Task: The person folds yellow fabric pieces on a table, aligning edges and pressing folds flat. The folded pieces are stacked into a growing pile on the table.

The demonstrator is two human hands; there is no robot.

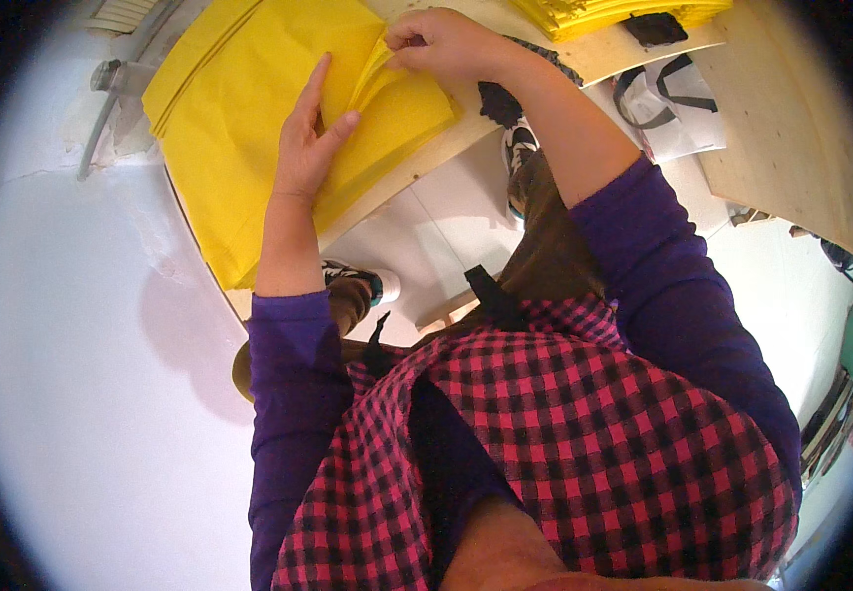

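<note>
A stack of yellow fabric sheets (239, 118), which look like flat cloth bags, lies on a wooden table (387, 197) in front of me. My left hand (308, 143) rests on the top sheet with its fingers stretched out and the thumb apart. At the stack's right side, my right hand (436, 44) pinches the raised edge of a yellow fabric piece (375, 71), which stands up in a fold. The fingertips of the right hand are partly hidden by the curled fingers.
More folded yellow fabric (594, 12) sits at the far right, beside a small black object (655, 30). Dark crumpled cloth (500, 103) lies at the table edge. A white bag with black handles (678, 108) stands on the right. A clear bottle (121, 77) is by the left wall.
</note>
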